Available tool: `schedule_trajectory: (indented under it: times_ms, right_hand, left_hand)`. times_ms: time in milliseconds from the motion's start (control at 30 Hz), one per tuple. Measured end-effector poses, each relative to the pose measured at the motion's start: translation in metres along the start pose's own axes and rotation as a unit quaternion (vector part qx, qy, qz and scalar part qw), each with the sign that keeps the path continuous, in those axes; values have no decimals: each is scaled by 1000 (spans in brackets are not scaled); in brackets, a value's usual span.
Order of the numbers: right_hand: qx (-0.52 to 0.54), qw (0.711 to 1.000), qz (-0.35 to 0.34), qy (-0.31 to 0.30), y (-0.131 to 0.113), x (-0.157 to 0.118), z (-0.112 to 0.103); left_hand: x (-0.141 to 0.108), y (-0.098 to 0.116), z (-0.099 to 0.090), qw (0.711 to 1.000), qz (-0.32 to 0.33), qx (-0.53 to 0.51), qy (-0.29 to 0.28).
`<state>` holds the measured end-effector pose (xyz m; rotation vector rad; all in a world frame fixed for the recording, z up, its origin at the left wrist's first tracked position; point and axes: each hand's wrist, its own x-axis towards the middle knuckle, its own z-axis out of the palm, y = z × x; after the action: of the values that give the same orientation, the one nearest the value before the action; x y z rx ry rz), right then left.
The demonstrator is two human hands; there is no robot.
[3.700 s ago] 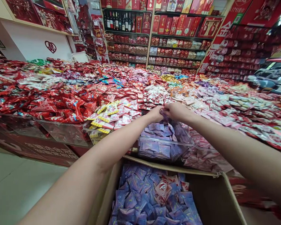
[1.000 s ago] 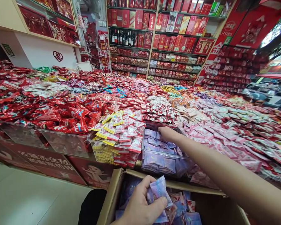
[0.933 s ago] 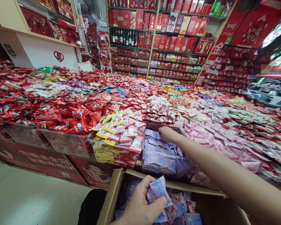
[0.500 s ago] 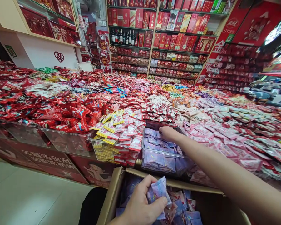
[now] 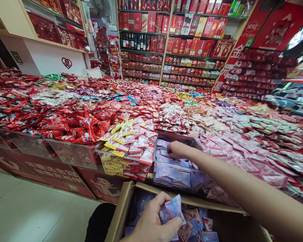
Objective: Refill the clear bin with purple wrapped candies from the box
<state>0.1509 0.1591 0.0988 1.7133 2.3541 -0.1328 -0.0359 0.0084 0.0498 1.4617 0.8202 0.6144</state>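
My left hand (image 5: pixel 154 218) is closed around a few purple candy packets (image 5: pixel 173 209), held just above an open cardboard box (image 5: pixel 121 210). More purple packets and some red-and-white ones lie loose inside that box. Farther forward, my right hand (image 5: pixel 178 150) reaches into a clear plastic bin (image 5: pixel 155 164) stocked with flat purple packets (image 5: pixel 166 172). Its fingers are bent down onto the packets at the bin's left half. The fingertips are hidden, so I cannot make out whether a packet is pinched there.
Left of the purple bin stand yellow-and-red packets (image 5: pixel 126 148) and red cone-shaped packets (image 5: pixel 83 126). Pink packets (image 5: pixel 242 151) spread to the right. Shelves (image 5: pixel 164 50) with bottles and red boxes rise behind. A tiled floor (image 5: pixel 40 205) shows at lower left.
My right hand has shifted slightly left and nearer within the purple bin. My left hand keeps its hold on the purple packets, almost in place. The view has moved a little.
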Motion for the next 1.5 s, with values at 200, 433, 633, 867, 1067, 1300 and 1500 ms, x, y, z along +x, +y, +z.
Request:
schedule_trajectory:
  times_ms: [200, 433, 633, 867, 1067, 1300, 1500]
  right_hand:
    - [25, 999, -15, 28, 1, 5, 9]
    - [156, 987, 0, 35, 0, 1, 8]
    - [117, 992, -19, 39, 0, 1, 10]
    - [2, 997, -37, 67, -6, 2, 10]
    - [-54, 995, -32, 76, -14, 1, 4]
    - [61, 985, -125, 100, -9, 10, 11]
    - [171, 975, -82, 118, 0, 8, 12]
  left_hand:
    - [1, 4, -1, 997, 21, 73, 5]
    - [1, 2, -1, 997, 12, 69, -11]
    - [1, 4, -1, 995, 10, 101, -9]
    - [1, 6, -1, 991, 6, 132, -6]
    - [2, -2, 1, 993, 3, 118, 9]
    - [3, 0, 1, 994, -10, 108, 0]
    - [4, -1, 3, 988, -12, 151, 8]
